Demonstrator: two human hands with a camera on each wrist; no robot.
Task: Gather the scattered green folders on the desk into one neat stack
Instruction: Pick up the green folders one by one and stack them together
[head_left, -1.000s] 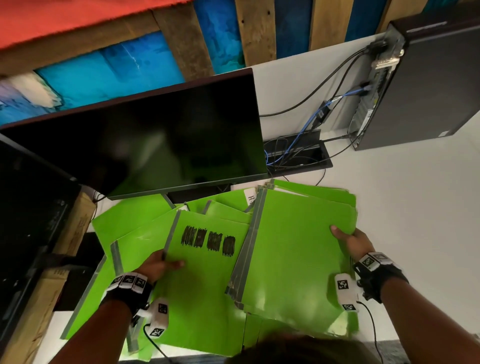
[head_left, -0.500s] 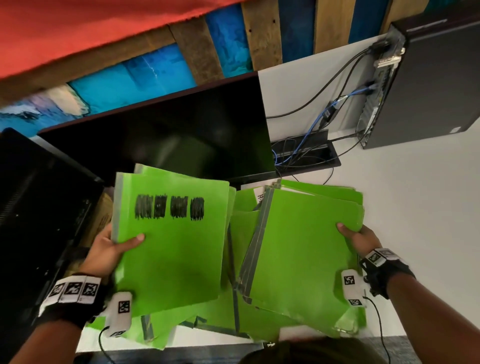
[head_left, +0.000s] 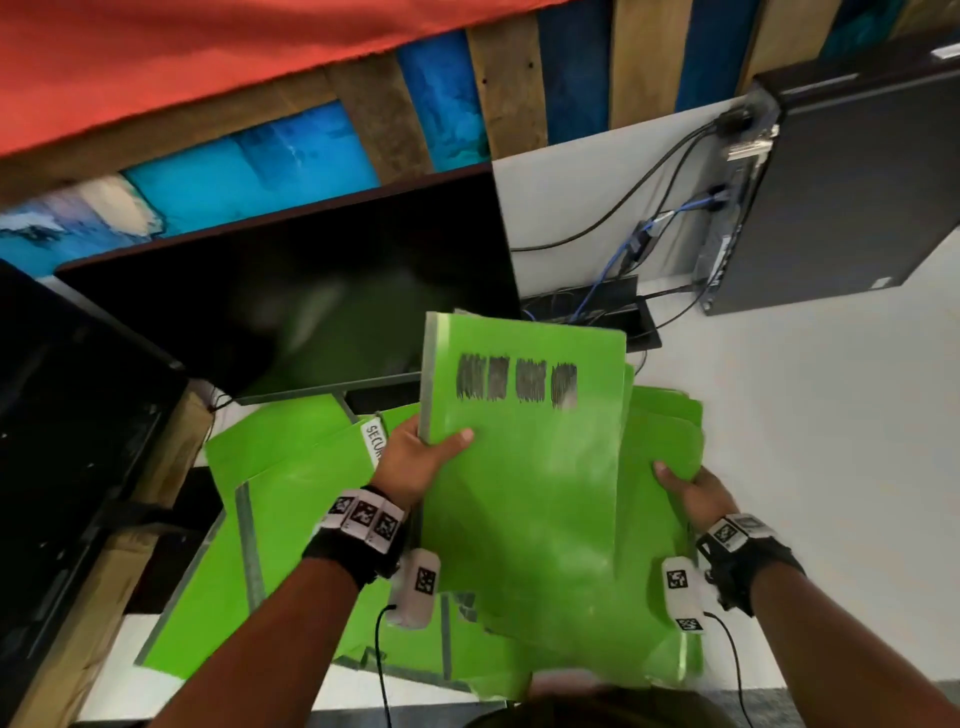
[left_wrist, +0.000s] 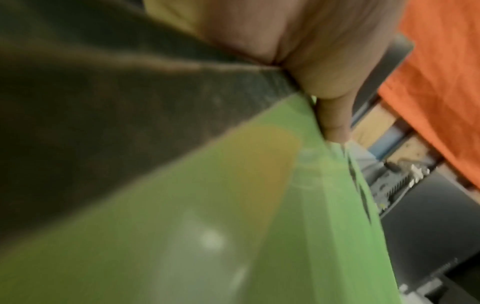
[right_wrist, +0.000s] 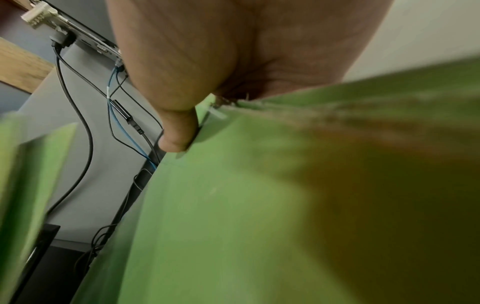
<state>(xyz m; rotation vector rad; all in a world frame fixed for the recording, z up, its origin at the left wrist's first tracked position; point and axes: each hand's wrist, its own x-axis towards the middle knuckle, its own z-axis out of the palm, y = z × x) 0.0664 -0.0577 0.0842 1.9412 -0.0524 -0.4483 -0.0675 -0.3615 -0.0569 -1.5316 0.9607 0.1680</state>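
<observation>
Carried rightward from the desk's left side, the marked folder (head_left: 524, 467) now hung over the right-hand pile (head_left: 660, 519).

The left hand (head_left: 415, 457) pinched its spine edge, thumb on the cover; the right hand (head_left: 693, 491) gripped the pile's right edge, thumb on top. More green folders (head_left: 291, 467) lay loose on the white desk (head_left: 831, 441) below the monitor (head_left: 291, 312). Squaring spine to spine before letting go would probably keep the stack neat.

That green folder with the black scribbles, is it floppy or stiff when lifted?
Probably fairly stiff: the scribbled folder stays flat though the left hand grips only one edge. Likely light, since one hand lifts it. Its glossy cover may slide on the stack.
</observation>
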